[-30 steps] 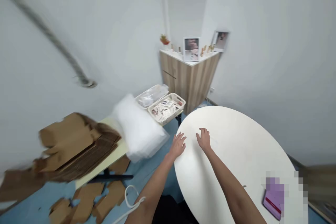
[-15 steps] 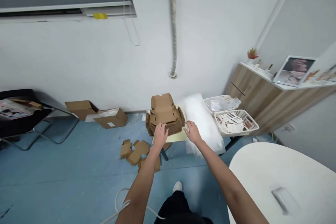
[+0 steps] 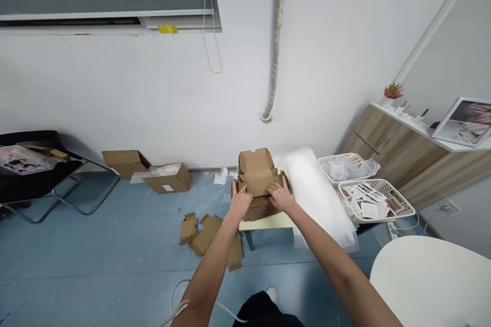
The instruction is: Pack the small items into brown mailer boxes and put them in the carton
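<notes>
Okay, here we go: the cardboard box (image 3: 256, 171) sits on top of a stack of flat cardboard (image 3: 261, 209) on the small table (image 3: 265, 223), dead ahead, its front edge running crosswise. The left hand (image 3: 240, 203) and right hand (image 3: 281, 196) are apart, one at each front corner, clamped on the box, the right reaching slightly farther in. Bubble wrap (image 3: 318, 196) lies just beside the table — a basket of cards (image 3: 383, 182) beyond it, cardboard scraps (image 3: 205, 235) on the floor (image 3: 115, 265).

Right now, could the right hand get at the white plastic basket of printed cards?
Probably yes, with a lean. The right hand is on the cardboard box, and only the soft white foam sheets lie before the white plastic basket; nothing rigid appears to block the way.
</notes>
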`<action>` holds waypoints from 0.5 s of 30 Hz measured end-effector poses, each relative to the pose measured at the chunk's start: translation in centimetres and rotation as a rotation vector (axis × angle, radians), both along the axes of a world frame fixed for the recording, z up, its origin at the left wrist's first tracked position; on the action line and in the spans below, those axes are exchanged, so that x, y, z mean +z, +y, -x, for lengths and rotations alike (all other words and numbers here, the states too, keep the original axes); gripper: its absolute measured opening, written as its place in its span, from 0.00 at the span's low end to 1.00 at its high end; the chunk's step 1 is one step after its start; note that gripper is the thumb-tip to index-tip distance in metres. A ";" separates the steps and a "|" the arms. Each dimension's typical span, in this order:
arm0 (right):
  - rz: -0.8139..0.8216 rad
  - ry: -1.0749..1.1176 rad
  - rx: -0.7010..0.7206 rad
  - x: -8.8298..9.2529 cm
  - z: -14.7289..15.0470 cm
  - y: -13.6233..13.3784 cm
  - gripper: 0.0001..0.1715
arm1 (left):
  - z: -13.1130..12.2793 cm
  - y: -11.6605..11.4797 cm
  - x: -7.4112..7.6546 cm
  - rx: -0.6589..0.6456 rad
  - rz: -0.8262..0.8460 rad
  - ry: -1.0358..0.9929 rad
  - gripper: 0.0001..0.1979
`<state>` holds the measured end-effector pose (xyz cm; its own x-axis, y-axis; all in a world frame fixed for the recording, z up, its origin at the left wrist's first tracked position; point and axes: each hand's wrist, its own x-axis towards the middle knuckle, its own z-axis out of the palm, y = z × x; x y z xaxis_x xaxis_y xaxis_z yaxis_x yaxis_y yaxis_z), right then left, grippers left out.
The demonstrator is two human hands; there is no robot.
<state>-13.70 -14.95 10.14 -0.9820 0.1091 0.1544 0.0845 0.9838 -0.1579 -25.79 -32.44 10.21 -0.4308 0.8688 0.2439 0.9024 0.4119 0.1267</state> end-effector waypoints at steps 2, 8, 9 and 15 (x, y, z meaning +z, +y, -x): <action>-0.048 -0.035 -0.003 0.6 0.8 0.3 0.17 | 0.7 0.2 0.9 -0.022 0.004 -0.014 0.17; -0.093 -0.116 -0.006 4.1 2.9 1.2 0.17 | 2.4 0.3 5.3 -0.036 0.007 -0.050 0.15; -0.113 -0.107 -0.016 4.9 3.0 1.3 0.17 | 2.5 0.3 6.2 -0.027 -0.006 -0.035 0.14; -0.179 0.055 -0.067 10.0 0.8 2.5 0.15 | 1.2 1.4 11.9 -0.019 -0.239 0.095 0.14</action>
<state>-14.52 -12.47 20.16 -0.9630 0.1396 0.2307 0.1465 0.9891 0.0130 -26.99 -31.00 22.15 -0.3807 0.7892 0.4819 0.9220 0.3637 0.1328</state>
